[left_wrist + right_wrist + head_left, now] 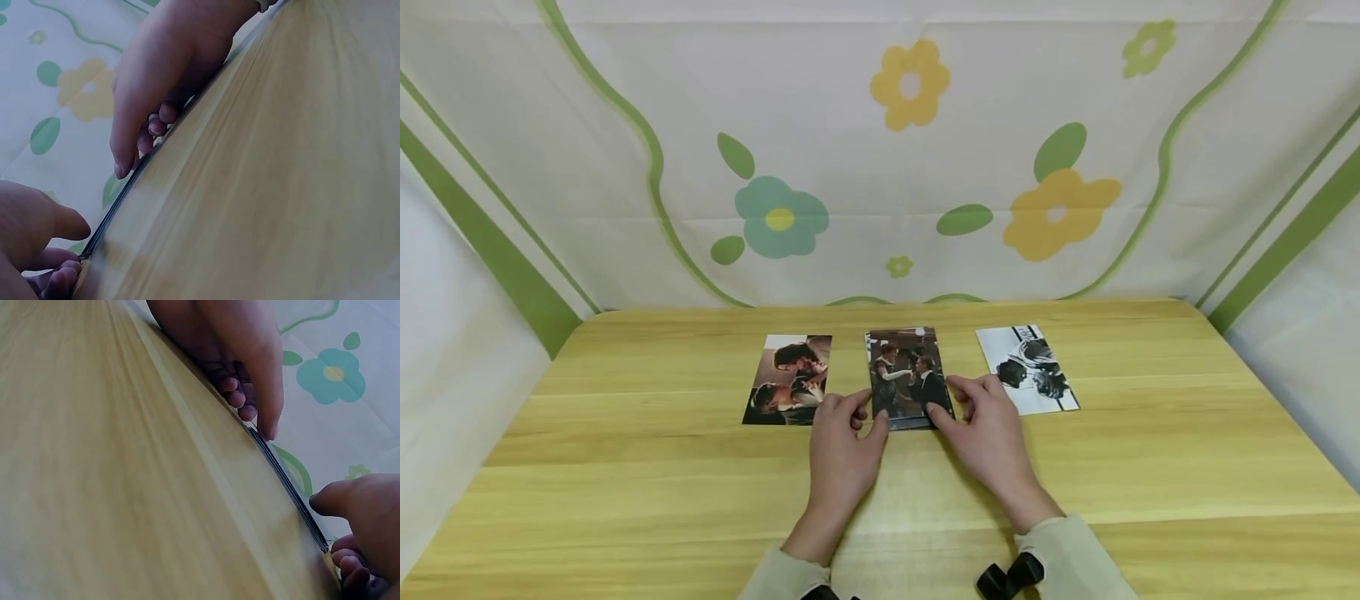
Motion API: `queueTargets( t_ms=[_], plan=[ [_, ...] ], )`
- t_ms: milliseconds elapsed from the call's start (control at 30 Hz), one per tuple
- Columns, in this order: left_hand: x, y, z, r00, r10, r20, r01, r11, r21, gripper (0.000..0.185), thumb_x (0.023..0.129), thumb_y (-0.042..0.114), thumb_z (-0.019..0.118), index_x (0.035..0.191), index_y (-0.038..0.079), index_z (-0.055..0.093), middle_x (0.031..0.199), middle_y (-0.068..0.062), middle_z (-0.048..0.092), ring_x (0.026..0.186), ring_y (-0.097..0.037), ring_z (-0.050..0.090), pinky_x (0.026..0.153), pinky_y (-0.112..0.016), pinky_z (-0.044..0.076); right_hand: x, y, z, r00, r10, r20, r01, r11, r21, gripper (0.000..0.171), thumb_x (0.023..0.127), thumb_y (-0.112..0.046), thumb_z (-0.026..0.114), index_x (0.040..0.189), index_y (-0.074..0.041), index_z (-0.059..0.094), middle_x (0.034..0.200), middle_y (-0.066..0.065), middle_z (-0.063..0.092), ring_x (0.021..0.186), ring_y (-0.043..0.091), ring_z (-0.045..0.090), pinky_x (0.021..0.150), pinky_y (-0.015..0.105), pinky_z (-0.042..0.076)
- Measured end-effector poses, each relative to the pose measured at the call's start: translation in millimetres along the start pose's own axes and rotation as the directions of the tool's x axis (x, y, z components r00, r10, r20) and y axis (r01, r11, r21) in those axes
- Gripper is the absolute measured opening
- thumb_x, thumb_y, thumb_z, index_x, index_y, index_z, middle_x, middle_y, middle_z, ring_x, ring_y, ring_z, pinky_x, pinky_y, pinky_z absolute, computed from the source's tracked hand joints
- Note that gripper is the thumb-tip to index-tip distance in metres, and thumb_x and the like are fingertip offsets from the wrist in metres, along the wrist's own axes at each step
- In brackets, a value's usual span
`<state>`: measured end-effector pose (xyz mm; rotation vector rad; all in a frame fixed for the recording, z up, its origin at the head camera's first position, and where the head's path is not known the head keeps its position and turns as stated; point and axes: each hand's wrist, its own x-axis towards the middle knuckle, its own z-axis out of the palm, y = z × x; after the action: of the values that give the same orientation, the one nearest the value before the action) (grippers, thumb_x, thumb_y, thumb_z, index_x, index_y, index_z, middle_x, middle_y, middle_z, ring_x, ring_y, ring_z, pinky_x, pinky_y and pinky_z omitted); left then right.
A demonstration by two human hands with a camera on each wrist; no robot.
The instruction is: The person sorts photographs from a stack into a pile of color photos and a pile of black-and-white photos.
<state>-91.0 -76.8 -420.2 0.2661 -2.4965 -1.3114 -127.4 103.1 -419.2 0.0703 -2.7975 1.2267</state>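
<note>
A small stack of photo cards (904, 367) lies flat in the middle of the wooden table, its top card a dark picture of two people. At its left edge my left hand (844, 450) grips the near corner, thumb and curled fingers right at the edges. My right hand (992, 429) holds the opposite side, its thumb over the near right corner. Both wrist views show the stack edge-on as a thin dark layer (290, 487) between the hands. Other fingers curl beside the stack, close over the tabletop.
A brown-toned photo card (790, 375) lies to the left, partly behind my left hand. On the right is a black-and-white photo card (1037, 375), its near left part close to my right hand. The wooden table (625, 483) ends at a flower-print curtain (865, 167).
</note>
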Motion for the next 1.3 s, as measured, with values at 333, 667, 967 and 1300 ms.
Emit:
queueTargets(
  t_ms=[333, 667, 967, 1300],
  plan=[
    [-0.8, 1.4, 2.9, 1.0, -0.004, -0.006, 0.004, 1.0, 0.027, 0.035, 0.093, 0.011, 0.08, 0.126, 0.001, 0.077, 0.089, -0.006, 0.056, 0.082, -0.015, 0.045, 0.072, -0.03, 0.036, -1.3, -0.4, -0.1, 1.0, -0.018, -0.016, 0.017, 0.999, -0.029, 0.048, 0.094, -0.025, 0.083, 0.137, -0.006, 0.072, 0.106, 0.007, 0.059, 0.082, 0.015, 0.051, 0.076, 0.03, 0.042],
    [-2.2, 2.8, 2.3, 1.0, -0.018, 0.005, 0.018, 0.999, 0.037, 0.037, 0.094, 0.012, 0.079, 0.13, 0.004, 0.077, 0.09, -0.005, 0.056, 0.082, -0.015, 0.044, 0.07, -0.03, 0.036, -2.1, -0.3, 0.3, 1.0, -0.019, -0.017, 0.018, 1.0, -0.023, 0.048, 0.093, -0.025, 0.084, 0.137, -0.007, 0.073, 0.106, 0.006, 0.06, 0.083, 0.015, 0.051, 0.076, 0.03, 0.042],
    [-2.0, 1.3, 2.5, 1.0, -0.016, 0.001, 0.016, 0.999, 0.029, 0.036, 0.094, 0.011, 0.079, 0.13, 0.005, 0.078, 0.089, -0.005, 0.056, 0.08, -0.014, 0.044, 0.07, -0.03, 0.036, -3.4, -0.3, 1.3, 1.0, -0.006, -0.014, 0.006, 1.0, -0.013, 0.049, 0.093, -0.025, 0.084, 0.137, -0.008, 0.073, 0.107, 0.006, 0.061, 0.084, 0.015, 0.052, 0.075, 0.029, 0.042],
    [0.7, -0.3, 2.4, 1.0, -0.012, -0.017, 0.012, 1.0, 0.015, 0.034, 0.095, 0.012, 0.078, 0.128, 0.007, 0.078, 0.087, -0.005, 0.058, 0.076, -0.013, 0.046, 0.069, -0.029, 0.036, -2.6, -0.2, 2.0, 1.0, -0.006, -0.02, 0.006, 1.0, 0.007, 0.049, 0.093, -0.025, 0.084, 0.137, -0.008, 0.073, 0.108, 0.007, 0.062, 0.085, 0.015, 0.053, 0.074, 0.028, 0.042]
  ],
)
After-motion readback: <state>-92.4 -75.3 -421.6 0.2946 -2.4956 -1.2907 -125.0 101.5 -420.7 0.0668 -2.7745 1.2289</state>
